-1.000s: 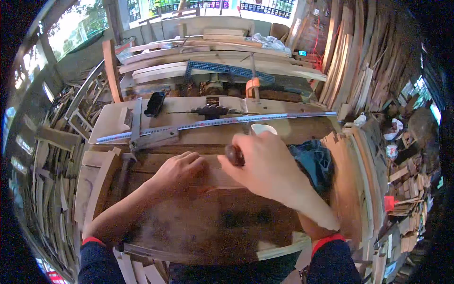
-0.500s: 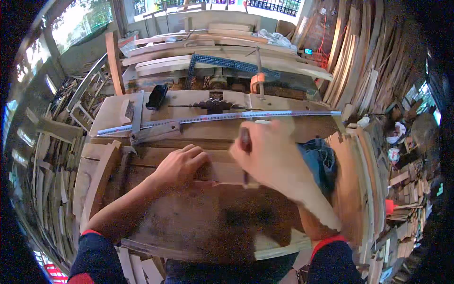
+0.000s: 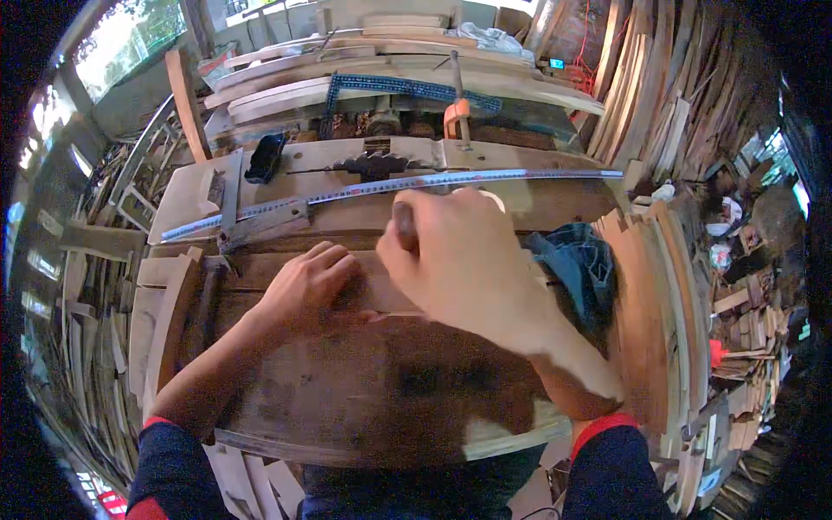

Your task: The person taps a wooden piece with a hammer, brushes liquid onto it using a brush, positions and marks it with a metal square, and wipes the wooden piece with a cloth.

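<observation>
On the wooden workbench [image 3: 364, 390], my left hand [image 3: 312, 286] presses on a wooden strip [image 3: 373, 299], its fingers curled over the wood. My right hand [image 3: 459, 251] is wrapped round a dark wooden handle [image 3: 404, 222] and is raised over the strip; whatever the handle belongs to is hidden behind the hand. A long measuring tape [image 3: 373, 187] lies stretched across the bench beyond both hands. At the left, a wood and metal square [image 3: 251, 224] touches the tape. Blue denim cloth [image 3: 579, 264] is bunched right of my right hand.
Curved wooden pieces stand at the bench's right [image 3: 646, 321] and left [image 3: 173, 321] sides. A black tray [image 3: 265, 159], an orange clamp [image 3: 457, 114] and a blue perforated square [image 3: 407, 87] are farther back. Boards lean at the back right [image 3: 628, 104].
The view has shifted a little. My right hand, still round the handle, has moved left over the strip, closer to my left hand. My left hand has stayed on the wood.
</observation>
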A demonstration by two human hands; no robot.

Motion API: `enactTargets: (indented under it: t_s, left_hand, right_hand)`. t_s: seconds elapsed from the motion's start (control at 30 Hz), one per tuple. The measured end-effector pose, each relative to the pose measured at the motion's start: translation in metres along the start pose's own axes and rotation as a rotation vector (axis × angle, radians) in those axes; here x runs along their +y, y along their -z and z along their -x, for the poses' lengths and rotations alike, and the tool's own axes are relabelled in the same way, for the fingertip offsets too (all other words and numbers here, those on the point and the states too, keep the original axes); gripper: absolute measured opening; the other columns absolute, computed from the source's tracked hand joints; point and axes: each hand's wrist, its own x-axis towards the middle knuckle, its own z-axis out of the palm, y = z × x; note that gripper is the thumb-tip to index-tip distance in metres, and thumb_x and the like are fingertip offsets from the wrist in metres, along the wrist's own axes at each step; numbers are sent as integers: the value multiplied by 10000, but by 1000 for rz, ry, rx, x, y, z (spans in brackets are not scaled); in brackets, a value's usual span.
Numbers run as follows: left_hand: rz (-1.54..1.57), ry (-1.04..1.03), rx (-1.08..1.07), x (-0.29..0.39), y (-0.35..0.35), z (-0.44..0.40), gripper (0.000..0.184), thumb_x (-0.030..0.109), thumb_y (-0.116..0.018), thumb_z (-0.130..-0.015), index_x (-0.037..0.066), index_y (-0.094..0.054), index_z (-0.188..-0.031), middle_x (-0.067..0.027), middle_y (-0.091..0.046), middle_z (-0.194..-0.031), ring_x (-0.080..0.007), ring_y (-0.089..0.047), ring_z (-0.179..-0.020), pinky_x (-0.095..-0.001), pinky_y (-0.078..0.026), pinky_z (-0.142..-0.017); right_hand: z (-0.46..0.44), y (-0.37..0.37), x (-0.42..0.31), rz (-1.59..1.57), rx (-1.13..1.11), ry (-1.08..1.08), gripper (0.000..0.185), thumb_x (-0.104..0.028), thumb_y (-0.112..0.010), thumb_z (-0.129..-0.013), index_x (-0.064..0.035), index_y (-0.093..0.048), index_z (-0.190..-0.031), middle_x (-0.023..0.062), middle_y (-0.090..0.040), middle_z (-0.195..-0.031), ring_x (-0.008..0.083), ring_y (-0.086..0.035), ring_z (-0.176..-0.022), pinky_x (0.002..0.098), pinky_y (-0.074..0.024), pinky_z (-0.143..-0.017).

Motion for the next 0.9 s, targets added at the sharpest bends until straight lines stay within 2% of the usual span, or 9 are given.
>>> enactTargets:
  t_s: [0.03, 0.13, 0.27, 0.3, 0.4, 0.5, 0.6, 0.8, 0.9]
  left_hand:
    - [7, -1, -4, 0, 0, 1, 589, 561, -763, -794, 32, -589, -985, -156, -615, -1002, -366, -611, -1000, -463, -540, -840]
    - [12, 11, -18, -1, 0, 1, 590, 566, -767, -788, 36, -594, -980, -148, -617, -988, -356, -614, -989, -460, -544, -833]
    - [-20, 1, 7, -2, -2, 3, 582, 568, -774, -780, 53, -600, -990, -134, -620, -988, -344, -617, -978, -457, -548, -830]
    - [-22, -7, 13, -2, -3, 3, 580, 565, -776, -779, 57, -600, -994, -133, -620, -991, -344, -616, -975, -457, -548, -829]
    - [-11, -8, -1, -1, -2, 3, 574, 557, -781, -775, 65, -597, -1007, -132, -617, -1001, -344, -610, -971, -460, -546, -828]
    - [59, 70, 6, 3, 1, 7, 572, 545, -781, -776, 62, -596, -1021, -138, -614, -1012, -346, -604, -979, -462, -541, -835]
    - [21, 76, -17, 7, 3, 6, 569, 534, -773, -787, 56, -600, -1042, -144, -610, -1012, -349, -599, -983, -465, -535, -843]
    - [-31, 63, -73, 11, 7, 2, 543, 515, -754, -818, 61, -611, -1080, -138, -593, -1020, -346, -604, -989, -464, -537, -831]
    - [-19, 61, -70, 11, 4, 1, 517, 480, -748, -838, 81, -618, -1140, -130, -585, -1024, -336, -614, -968, -453, -547, -799]
  right_hand:
    - [-2, 1, -1, -120, -1, 14, 274, -294, -671, -866, -21, -669, -849, 210, -675, -765, 413, -686, -717, 520, -565, -664]
    - [-5, 18, 9, 54, -109, -77, 252, -271, -680, -860, -20, -662, -848, 214, -679, -773, 422, -685, -712, 533, -563, -666]
    - [1, 31, 29, 399, -4, -210, 229, -247, -663, -855, -19, -663, -842, 219, -676, -752, 405, -698, -716, 530, -571, -668]
    - [-1, 29, 33, 352, -110, -213, 227, -243, -672, -848, -16, -664, -855, 216, -678, -759, 394, -702, -744, 531, -570, -677]
    - [3, 14, 28, 149, -102, 67, 240, -247, -678, -848, -7, -668, -863, 219, -674, -758, 401, -700, -768, 537, -568, -694]
    - [-6, 0, 8, -270, -52, 129, 201, -214, -655, -861, -18, -685, -832, 189, -669, -676, 381, -677, -654, 480, -555, -641]
    - [-5, 8, 4, -232, -102, 94, 193, -201, -647, -847, -13, -660, -802, 182, -663, -658, 373, -677, -644, 474, -554, -633]
    - [7, 30, 34, 289, -51, -42, 235, -229, -677, -814, 6, -682, -808, 212, -672, -732, 410, -695, -736, 523, -561, -694]
    - [3, 22, 25, 165, -98, 39, 212, -218, -688, -820, -9, -654, -829, 197, -645, -681, 403, -666, -678, 515, -544, -663]
